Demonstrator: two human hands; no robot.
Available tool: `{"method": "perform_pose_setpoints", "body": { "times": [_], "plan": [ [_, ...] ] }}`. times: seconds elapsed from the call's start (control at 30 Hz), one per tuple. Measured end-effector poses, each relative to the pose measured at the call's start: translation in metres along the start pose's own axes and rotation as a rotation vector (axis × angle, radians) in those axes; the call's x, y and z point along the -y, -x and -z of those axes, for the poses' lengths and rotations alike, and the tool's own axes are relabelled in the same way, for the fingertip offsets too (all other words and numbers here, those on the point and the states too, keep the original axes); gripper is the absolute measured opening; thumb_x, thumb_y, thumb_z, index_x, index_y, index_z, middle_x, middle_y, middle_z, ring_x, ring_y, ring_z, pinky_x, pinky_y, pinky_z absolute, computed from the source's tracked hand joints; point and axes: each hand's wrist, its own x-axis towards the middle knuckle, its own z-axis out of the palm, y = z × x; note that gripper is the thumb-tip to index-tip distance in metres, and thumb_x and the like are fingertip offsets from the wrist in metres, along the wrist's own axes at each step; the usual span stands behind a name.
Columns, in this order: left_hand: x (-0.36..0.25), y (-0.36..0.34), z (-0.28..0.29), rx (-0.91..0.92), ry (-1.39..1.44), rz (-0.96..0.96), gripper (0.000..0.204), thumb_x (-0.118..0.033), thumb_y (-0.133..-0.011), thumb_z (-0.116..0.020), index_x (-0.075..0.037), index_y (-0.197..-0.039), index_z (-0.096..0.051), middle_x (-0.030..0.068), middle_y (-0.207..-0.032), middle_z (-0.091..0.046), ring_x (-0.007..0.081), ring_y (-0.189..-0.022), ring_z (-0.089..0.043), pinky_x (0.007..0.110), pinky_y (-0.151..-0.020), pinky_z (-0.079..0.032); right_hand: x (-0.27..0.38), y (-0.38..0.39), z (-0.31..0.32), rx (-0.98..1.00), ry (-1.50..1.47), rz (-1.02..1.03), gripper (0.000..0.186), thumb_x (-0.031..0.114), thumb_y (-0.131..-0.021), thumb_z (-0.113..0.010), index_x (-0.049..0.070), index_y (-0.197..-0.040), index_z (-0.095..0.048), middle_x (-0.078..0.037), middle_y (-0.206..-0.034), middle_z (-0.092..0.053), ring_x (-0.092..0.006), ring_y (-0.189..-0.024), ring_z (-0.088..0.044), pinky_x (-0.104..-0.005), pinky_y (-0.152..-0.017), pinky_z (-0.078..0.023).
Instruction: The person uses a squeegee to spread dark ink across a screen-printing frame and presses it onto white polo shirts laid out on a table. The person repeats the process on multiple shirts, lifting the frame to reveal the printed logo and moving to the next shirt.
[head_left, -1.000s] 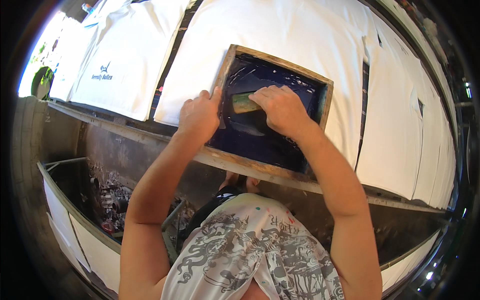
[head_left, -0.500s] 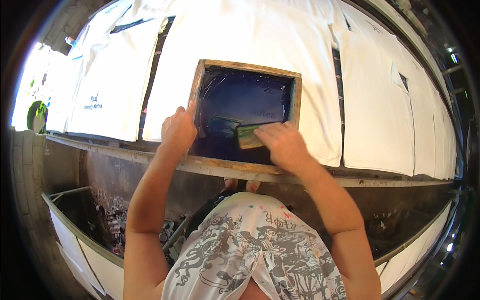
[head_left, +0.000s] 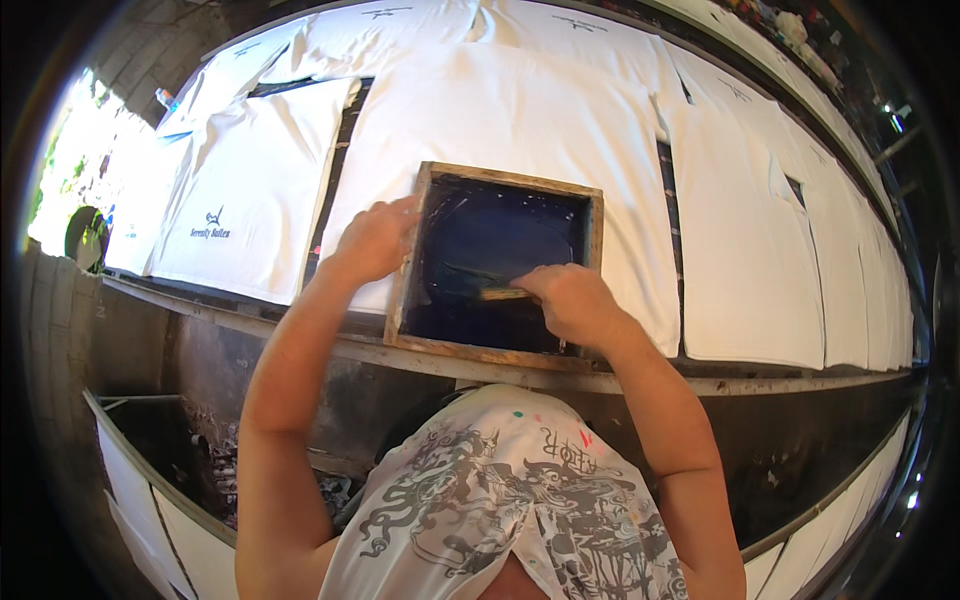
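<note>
A wooden-framed printing screen (head_left: 505, 355) lies on a white shirt (head_left: 520, 110), its mesh covered in dark blue ink. My left hand (head_left: 375, 242) grips the left side of the frame, fingers over the wood. Inside the frame, my right hand (head_left: 575, 303) is closed on a squeegee (head_left: 495, 294). Only a thin yellowish strip of the squeegee shows, low over the inked mesh. Whether its blade touches the mesh I cannot tell.
White shirts lie side by side along the table. The left one (head_left: 250, 190) bears a small dark print; another (head_left: 750, 250) lies at right. The table's front edge (head_left: 720, 383) runs close to my body. Further white cloth (head_left: 195, 530) lies on a lower ledge at left.
The squeegee has tipped, so its broad face no longer shows, only a narrow strip. The whole view has shifted somewhat. Both hands keep their holds on the frame and squeegee.
</note>
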Motion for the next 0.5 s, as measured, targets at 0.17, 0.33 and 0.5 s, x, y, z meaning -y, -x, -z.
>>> {"method": "perform_pose_setpoints", "body": {
  "times": [0.17,0.33,0.5],
  "plan": [
    [-0.003,-0.013,0.024,0.323,-0.099,-0.067,0.082,-0.015,-0.087,-0.096,0.0,-0.162,-0.064,0.0128,-0.183,-0.046,0.0364,-0.147,-0.062,0.051,-0.126,-0.051,-0.013,-0.056,0.004,-0.05,-0.031,0.023,0.039,0.001,-0.095,-0.064,0.009,-0.127,-0.085,-0.016,-0.118,-0.084,-0.0392,-0.111,-0.079,-0.0521,-0.096,-0.063],
    [0.003,-0.014,0.013,0.363,-0.152,-0.082,0.085,-0.016,-0.087,-0.095,0.0,-0.163,-0.062,0.0133,-0.185,-0.043,0.0375,-0.142,-0.069,0.052,-0.117,-0.059,-0.032,-0.121,-0.012,-0.135,-0.021,0.002,0.043,-0.001,-0.095,-0.064,0.01,-0.132,-0.084,-0.017,-0.119,-0.082,-0.0404,-0.114,-0.077,-0.0501,-0.099,-0.061],
    [0.004,-0.012,0.014,0.336,-0.036,-0.084,0.072,-0.013,-0.091,-0.09,-0.001,-0.156,-0.063,0.0133,-0.183,-0.044,0.04,-0.129,-0.076,0.053,-0.108,-0.064,-0.044,-0.134,-0.027,-0.098,0.035,-0.062,0.05,-0.005,-0.094,-0.061,0.006,-0.14,-0.079,-0.019,-0.13,-0.08,-0.0424,-0.121,-0.074,-0.051,-0.106,-0.058]
  ]
}}
